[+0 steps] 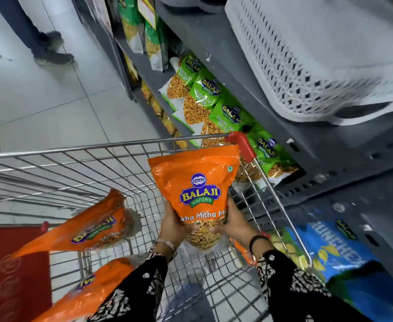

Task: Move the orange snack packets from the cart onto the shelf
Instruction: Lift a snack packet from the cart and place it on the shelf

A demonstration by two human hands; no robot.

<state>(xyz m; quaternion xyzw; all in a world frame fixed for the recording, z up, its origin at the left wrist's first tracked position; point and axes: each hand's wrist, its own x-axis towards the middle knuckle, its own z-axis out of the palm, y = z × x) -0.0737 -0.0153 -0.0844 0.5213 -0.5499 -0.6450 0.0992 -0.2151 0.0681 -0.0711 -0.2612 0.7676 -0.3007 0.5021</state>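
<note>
Held packet upright, long axis vertical, above cart near its right rim. Left hand and right hand both closed on its bottom corners. Shelf lies to the right; right hand nearer. Two more orange pkts at cart's left side.

Pale grey floor tiles run beside grey metal shelving (perforated along its edge), where a white lattice plastic basket sits.
</note>
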